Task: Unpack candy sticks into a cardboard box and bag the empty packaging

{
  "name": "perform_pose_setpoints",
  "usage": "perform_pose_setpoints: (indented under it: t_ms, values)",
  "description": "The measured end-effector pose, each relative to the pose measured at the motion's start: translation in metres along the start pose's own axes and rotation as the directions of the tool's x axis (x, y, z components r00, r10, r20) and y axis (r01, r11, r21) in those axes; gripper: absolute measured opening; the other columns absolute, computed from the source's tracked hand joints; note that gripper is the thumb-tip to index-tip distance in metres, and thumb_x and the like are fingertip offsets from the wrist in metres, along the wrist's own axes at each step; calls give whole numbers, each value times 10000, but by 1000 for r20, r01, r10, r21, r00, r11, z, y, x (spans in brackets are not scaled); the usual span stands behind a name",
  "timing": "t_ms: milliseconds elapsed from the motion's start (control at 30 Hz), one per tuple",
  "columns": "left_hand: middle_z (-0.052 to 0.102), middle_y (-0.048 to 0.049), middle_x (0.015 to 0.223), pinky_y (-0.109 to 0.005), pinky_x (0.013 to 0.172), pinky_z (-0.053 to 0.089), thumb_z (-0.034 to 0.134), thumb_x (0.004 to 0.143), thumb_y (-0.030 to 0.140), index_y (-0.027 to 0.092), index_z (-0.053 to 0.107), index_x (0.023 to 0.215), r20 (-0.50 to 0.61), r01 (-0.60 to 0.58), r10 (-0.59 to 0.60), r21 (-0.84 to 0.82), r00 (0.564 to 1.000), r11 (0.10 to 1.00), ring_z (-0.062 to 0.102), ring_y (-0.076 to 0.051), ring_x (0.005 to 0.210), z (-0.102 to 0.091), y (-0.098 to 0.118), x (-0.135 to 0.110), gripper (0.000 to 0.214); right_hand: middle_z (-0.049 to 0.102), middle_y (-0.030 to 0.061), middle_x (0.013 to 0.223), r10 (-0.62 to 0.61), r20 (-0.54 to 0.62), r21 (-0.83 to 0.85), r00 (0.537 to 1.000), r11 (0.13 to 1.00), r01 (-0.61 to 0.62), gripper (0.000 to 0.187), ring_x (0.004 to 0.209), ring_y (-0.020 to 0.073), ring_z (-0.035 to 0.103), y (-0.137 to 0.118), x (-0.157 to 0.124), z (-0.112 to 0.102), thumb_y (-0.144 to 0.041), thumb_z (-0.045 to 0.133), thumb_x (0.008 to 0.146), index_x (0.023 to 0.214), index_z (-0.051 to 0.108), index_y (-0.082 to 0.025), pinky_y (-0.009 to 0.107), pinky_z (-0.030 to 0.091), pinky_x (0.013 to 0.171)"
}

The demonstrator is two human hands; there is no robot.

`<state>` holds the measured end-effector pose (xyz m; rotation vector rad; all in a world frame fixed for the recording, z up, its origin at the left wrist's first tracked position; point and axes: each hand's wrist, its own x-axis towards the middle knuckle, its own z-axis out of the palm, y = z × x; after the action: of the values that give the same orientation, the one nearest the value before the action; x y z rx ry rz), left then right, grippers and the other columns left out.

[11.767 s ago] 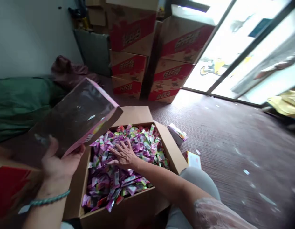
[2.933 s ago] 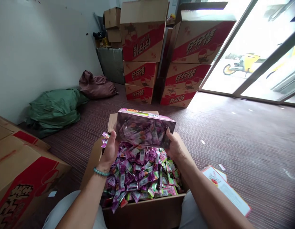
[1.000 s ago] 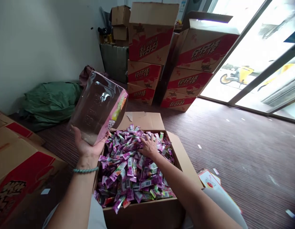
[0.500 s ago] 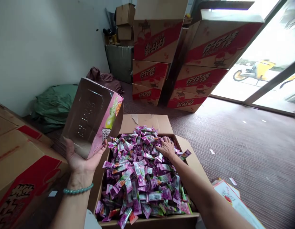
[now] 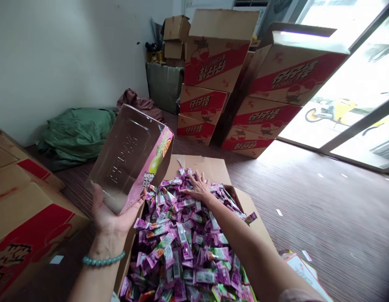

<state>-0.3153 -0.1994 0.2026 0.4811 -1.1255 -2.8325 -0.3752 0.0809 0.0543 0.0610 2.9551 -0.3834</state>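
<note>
My left hand (image 5: 114,214), with a green bead bracelet at the wrist, grips a clear plastic box (image 5: 127,153) by its lower end. The box is tilted and has a pink printed side with fruit pictures; I see nothing inside it. Below stands an open cardboard carton (image 5: 249,216) heaped with small purple-and-green wrapped packets (image 5: 182,239). My right hand (image 5: 200,187) lies on the packets at the far side of the heap, its fingers spread and palm down. Whether any packet sits under that palm is hidden.
Stacked red-and-brown cartons (image 5: 213,69) stand ahead, with a second stack (image 5: 276,111) to their right. More cartons (image 5: 31,218) are at the left. A green cloth bundle (image 5: 78,134) lies by the wall. Paper scraps and a white printed box (image 5: 307,274) are on the floor at the right.
My right hand has moved left and slightly farther over the heap, its fingers now wider apart. The clear box stays in my left hand. The view has shifted a little.
</note>
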Motion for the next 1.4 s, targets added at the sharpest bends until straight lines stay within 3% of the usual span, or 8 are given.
perform_pose_setpoints:
  t_ms: [233,400,567,767,933,1133,1267,1400]
  values:
    - [645,72,1400,-425,750,622,535,823,699,437,667,1243,-54,32,-34,-31,998,999,553,-335,1332,-1,2,8,512,447,83,1546,-314,62,-109,948,942,319,636,1469,340,286,12,-37,37,-725,357,948,1450,525,-373,665,44,1195]
    - [685,30,1343,-445,787,604,540,821,707,412,688,1220,-31,51,-55,-92,998,994,565,-349,1316,-2,4,8,518,537,130,1411,-196,159,-166,968,961,222,563,1345,347,428,5,-17,43,-656,356,971,1386,585,-352,693,210,1120]
    - [681,6,1341,-500,923,572,593,786,710,390,660,1245,-72,37,-48,-156,996,987,530,-363,1351,-11,16,5,564,452,134,1509,-76,337,-193,938,970,148,520,1394,393,379,-15,-1,8,-522,610,850,1343,628,-359,729,196,1111]
    - [632,-13,1417,-464,880,579,583,786,730,359,602,1288,-38,23,-30,-168,999,986,532,-362,1348,-18,19,6,624,363,140,1601,-203,6,-71,979,977,203,484,1416,351,388,-97,6,-29,-419,435,956,1378,586,-236,670,215,1163]
    - [616,-65,1424,-419,781,608,558,792,733,322,577,1310,-25,3,-6,-123,1000,992,616,-334,1247,-19,17,7,661,218,92,1689,-275,147,-21,950,960,281,702,1547,426,98,-158,15,28,-670,299,976,1577,341,-309,749,77,1168]
    - [660,-16,1361,-352,660,601,560,827,671,348,670,1203,37,-4,10,-163,999,987,653,-285,1179,-17,22,6,508,228,36,1692,-316,153,-14,936,947,322,703,1570,369,37,-145,-18,93,-655,327,984,1607,243,-340,707,0,1203]
    - [621,28,1422,-374,656,599,549,843,638,370,677,1201,53,8,-2,-121,999,993,608,-292,1244,-12,18,8,465,225,70,1691,-360,285,53,888,931,360,713,1555,407,100,-147,-25,61,-703,402,943,1551,383,-331,755,59,1172]
    - [610,18,1428,-438,710,602,513,839,667,369,658,1198,48,22,-17,-96,999,995,583,-312,1270,-9,12,10,489,114,31,1714,-342,-43,-41,939,939,341,643,1569,371,28,-107,-79,16,-613,470,959,1550,373,-381,687,45,1208]
